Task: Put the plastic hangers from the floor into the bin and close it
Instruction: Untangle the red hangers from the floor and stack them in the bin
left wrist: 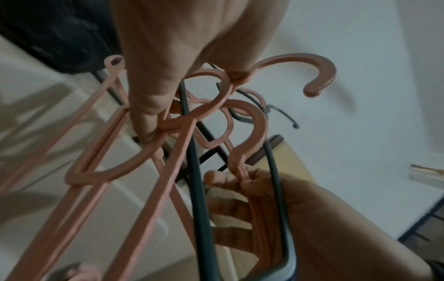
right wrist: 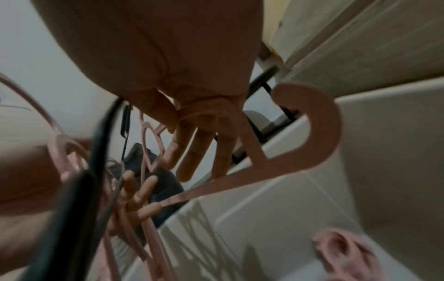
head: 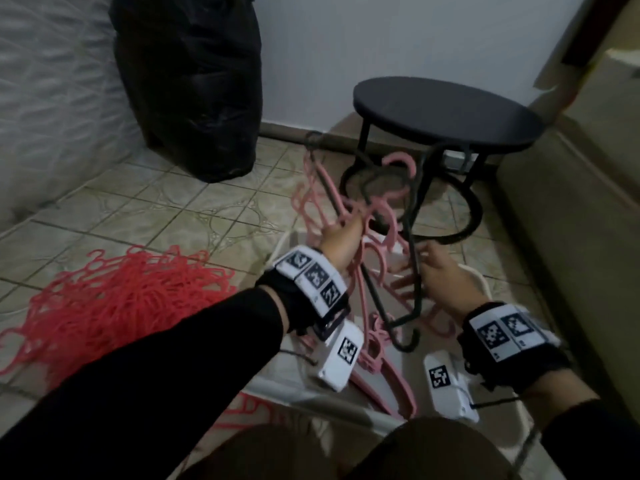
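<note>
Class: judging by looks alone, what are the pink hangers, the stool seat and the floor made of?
Pink hangers: likely moulded plastic, matt; flat, uniform-coloured hooks.
Stool seat: dark, matt disc; wood or metal, unclear.
Floor: probably glazed ceramic tile; grout lines, printed pattern.

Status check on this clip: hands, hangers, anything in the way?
Left hand grips a bunch of pink hangers. Right hand holds a pink hanger in the same tangle, dark hangers mixed in. Red hangers still on floor. Stool close behind.

Left hand [head: 341, 242] fisted in a grip, right hand [head: 438, 277] pinching.
</note>
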The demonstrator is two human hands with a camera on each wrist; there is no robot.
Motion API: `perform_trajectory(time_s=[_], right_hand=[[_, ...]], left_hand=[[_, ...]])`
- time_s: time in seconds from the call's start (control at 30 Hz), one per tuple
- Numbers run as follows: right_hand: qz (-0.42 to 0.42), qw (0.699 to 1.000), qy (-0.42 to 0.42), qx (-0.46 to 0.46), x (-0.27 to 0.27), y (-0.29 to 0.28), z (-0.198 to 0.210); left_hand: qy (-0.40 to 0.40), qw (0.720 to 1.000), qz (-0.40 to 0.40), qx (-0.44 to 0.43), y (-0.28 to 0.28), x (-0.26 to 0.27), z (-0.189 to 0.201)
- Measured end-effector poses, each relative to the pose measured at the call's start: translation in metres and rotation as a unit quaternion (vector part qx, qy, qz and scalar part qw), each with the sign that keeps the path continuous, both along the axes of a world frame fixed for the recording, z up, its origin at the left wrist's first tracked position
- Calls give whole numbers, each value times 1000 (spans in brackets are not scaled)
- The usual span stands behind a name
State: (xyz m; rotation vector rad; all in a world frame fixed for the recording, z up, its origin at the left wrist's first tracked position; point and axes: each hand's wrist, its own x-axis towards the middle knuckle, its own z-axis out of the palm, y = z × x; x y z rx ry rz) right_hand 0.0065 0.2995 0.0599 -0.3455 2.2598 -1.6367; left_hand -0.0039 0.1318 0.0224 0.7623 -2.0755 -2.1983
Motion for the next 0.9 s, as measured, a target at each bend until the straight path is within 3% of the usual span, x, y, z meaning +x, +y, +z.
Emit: perform_trajectory(time_s=[0.17,0.3,0.4,0.5,0.57,0.67,0.83,0.9], right_hand=[[-20,993,-115,20,13,11,-61],[-56,985,-165,-15,17,15,-78],[-17,988,-150,10,13,14,-88],[56,986,-100,118,1,13,-101],[107,965,-72,228,-11,14,-112],[138,910,-39,388,-24,14,-116],[190,826,14,531,-38,20,-121],[179,819,36,544,-41,23,-119]], left_hand=[[-59,997,29,46,21,31,-41],[-95,991,85,40,35,48,-61],[-139,987,76,39,37,53,-66],[-158,985,73,18,27,52,-75],[-171,984,55,9,15,50,-82],[-164,985,44,35,-1,49,-90],[-170,974,59,140,-5,61,-75],[-174,970,47,162,-8,62,-78]])
